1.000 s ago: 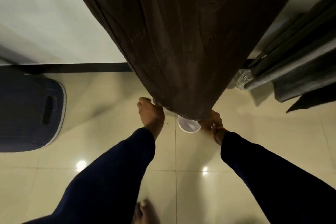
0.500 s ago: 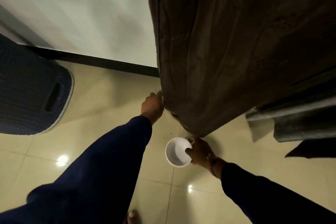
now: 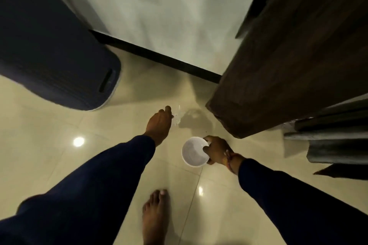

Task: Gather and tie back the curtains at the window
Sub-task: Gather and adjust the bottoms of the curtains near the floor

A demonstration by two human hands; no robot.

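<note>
Gripping a white bowl by its rim, your right hand sits below the brown curtain at right; your left hand reaches out, fingers relaxed, empty.

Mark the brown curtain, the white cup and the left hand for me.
brown curtain [image 3: 278, 77]: head view, on the middle of the hanging fabric.
white cup [image 3: 194, 152]: head view, on its inside bottom.
left hand [image 3: 159, 123]: head view, on the back of the hand.
</note>
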